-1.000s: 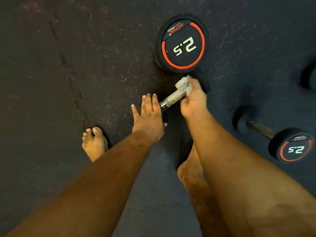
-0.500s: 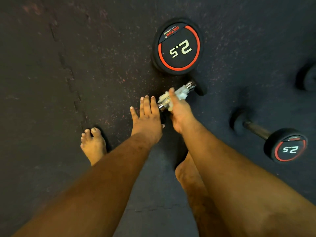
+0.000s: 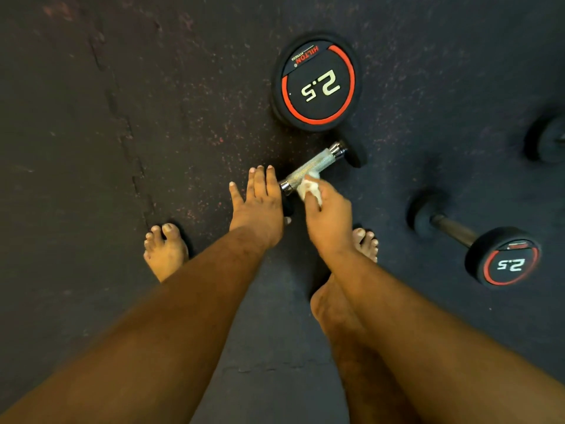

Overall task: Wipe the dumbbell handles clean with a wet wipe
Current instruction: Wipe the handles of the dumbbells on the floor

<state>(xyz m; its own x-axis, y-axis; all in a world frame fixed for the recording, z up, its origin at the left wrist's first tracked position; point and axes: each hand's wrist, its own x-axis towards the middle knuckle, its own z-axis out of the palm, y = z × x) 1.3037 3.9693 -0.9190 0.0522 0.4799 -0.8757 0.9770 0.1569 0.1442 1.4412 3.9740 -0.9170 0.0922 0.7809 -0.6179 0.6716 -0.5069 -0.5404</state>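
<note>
step: wiping dumbbell handle (image 3: 315, 167) | left hand (image 3: 260, 206) – fingers straight, resting flat on the near weight, handle just beyond our fingertips | right hand (image 3: 328, 214) pinches wet wipe (image 3: 308, 186) against handle's near side | advice: we'd wrap the wipe round – stroke end to end, left bracing

Black red-ringed dumbbell (image 3: 316, 82), silver knurled handle (image 3: 312, 169), white wipe (image 3: 310, 188)

Two hands (image 3: 260, 206), two bare feet (image 3: 165, 252), one wipe (image 3: 310, 186), perhaps three dumbbells (image 3: 477, 240).
</note>
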